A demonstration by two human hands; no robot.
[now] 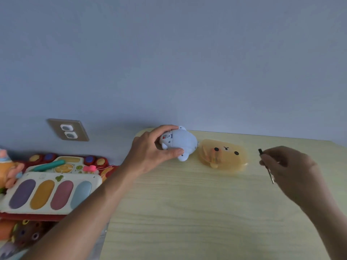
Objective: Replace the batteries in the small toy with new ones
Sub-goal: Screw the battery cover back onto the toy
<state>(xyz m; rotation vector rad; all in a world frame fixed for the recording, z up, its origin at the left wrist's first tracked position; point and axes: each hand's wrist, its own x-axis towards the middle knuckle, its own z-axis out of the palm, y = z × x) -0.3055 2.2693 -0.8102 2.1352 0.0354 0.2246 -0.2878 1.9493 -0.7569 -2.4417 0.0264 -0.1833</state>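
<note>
A small pale blue animal-shaped toy (181, 142) lies near the far left edge of the light wooden table (187, 212), its underside with a small red switch turned toward me. My left hand (150, 151) grips it from the left, fingers over the top and thumb below. To the right, my right hand (289, 166) hovers above the table, pinching a thin screwdriver (266, 166) with a black handle end up and the metal shaft pointing down. No batteries are visible.
A translucent yellow case with a bear face (224, 154) lies just right of the toy. Left of the table stands a pile of colourful toys, including a white keyboard toy (48, 192). A wall socket (68, 130) sits on the blue wall.
</note>
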